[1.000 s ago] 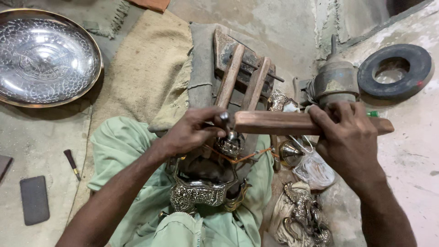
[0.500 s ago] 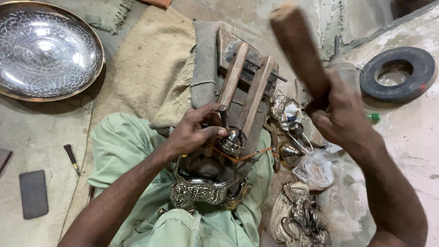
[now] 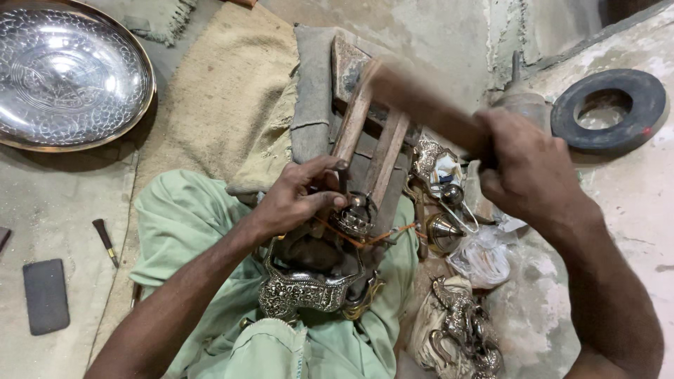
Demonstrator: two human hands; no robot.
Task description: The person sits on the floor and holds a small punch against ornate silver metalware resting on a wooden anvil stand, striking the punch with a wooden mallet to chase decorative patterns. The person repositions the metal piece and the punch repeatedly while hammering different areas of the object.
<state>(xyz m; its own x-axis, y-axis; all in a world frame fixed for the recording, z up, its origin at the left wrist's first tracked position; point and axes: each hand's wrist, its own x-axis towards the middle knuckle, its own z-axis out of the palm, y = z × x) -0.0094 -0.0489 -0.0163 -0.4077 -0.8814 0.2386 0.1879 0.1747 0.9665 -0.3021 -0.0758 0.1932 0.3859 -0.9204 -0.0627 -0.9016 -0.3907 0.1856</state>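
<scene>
Since the earlier frame, the wooden mallet (image 3: 421, 105) has swung down from its raised, near-upright position and now lies low across the work, its head blurred over the wooden frame (image 3: 365, 140); the left hand has stayed in place.

Nearest the camera, an embossed silver casing (image 3: 302, 291) rests on the lap, over pale green cloth (image 3: 189, 217). Just beyond it, the left hand (image 3: 298, 196) is clenched in a pinch, fingers pressing a thin punch (image 3: 342, 184) onto a small domed metal piece (image 3: 354, 219). That piece sits at the lower end of the wooden frame, between its two slanted bars. An orange cord (image 3: 379, 235) runs across just below the piece.

To the right, a cone-shaped metal part (image 3: 442, 231) and other ornate silver fittings (image 3: 432, 158) lie beside the frame, with clear plastic wrap (image 3: 481, 256) near them. More ornate metal pieces (image 3: 463, 326) lie at lower right.

The right hand (image 3: 530, 172) is clenched around the mallet handle, above and right of the frame.

On the floor to the left lie a dark flat rectangular object (image 3: 45, 295) and a small dark-handled tool (image 3: 105, 238). Farther off, a burlap mat (image 3: 225, 98) and a grey pad (image 3: 312, 91) lie under the frame. At far left stands a large engraved silver dish (image 3: 67, 74); at far right, a black ring (image 3: 607, 109) lies on the concrete.
</scene>
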